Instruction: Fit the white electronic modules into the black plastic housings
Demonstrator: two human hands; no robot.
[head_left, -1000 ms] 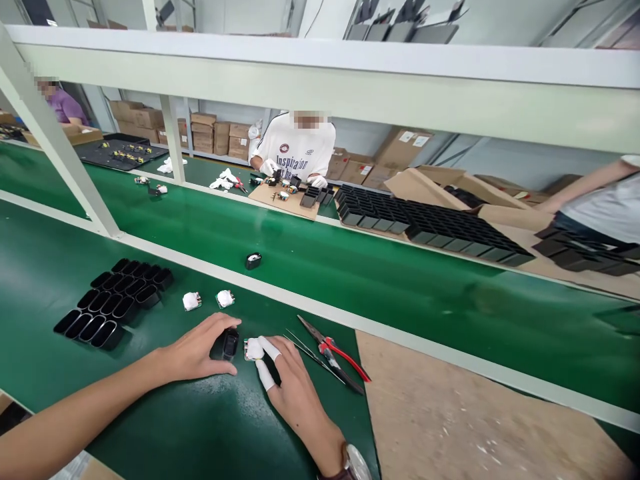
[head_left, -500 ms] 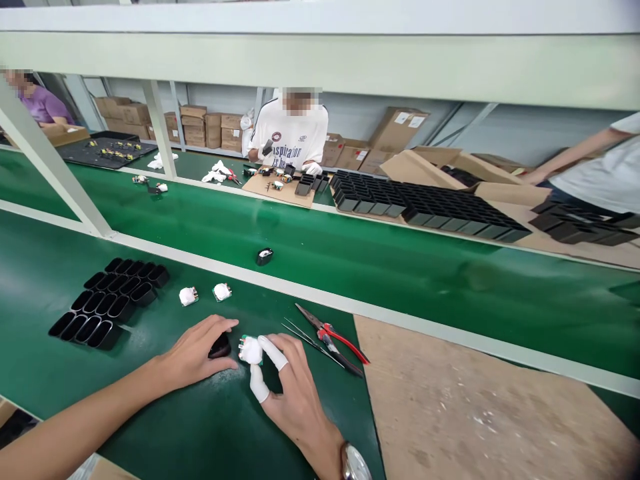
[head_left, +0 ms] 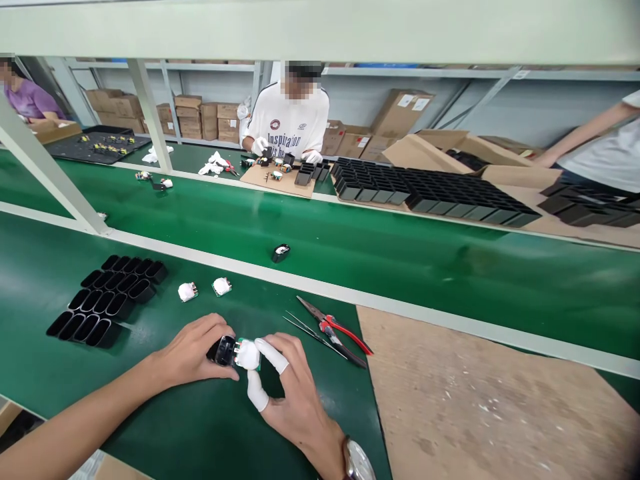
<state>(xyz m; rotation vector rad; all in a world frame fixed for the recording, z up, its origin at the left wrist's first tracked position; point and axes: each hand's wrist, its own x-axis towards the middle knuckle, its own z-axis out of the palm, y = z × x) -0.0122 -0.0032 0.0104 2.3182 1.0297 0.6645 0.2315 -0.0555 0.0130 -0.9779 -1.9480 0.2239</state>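
Note:
My left hand grips a small black housing low on the green bench. My right hand, with white finger cots on thumb and forefinger, pinches a white wrapped part whose end meets the housing's open mouth. Both rest near the bench's front. Two more white parts lie just beyond my left hand. A block of empty black housings stands to the left.
Red-handled cutters and tweezers lie right of my hands, beside a brown board. One black housing rides the green belt. Across it a seated person works; another person's arm reaches in at right.
My hands have brought the white part and the black housing together, end to mouth. The lone housing on the belt has drifted right. The camera has tilted down slightly.

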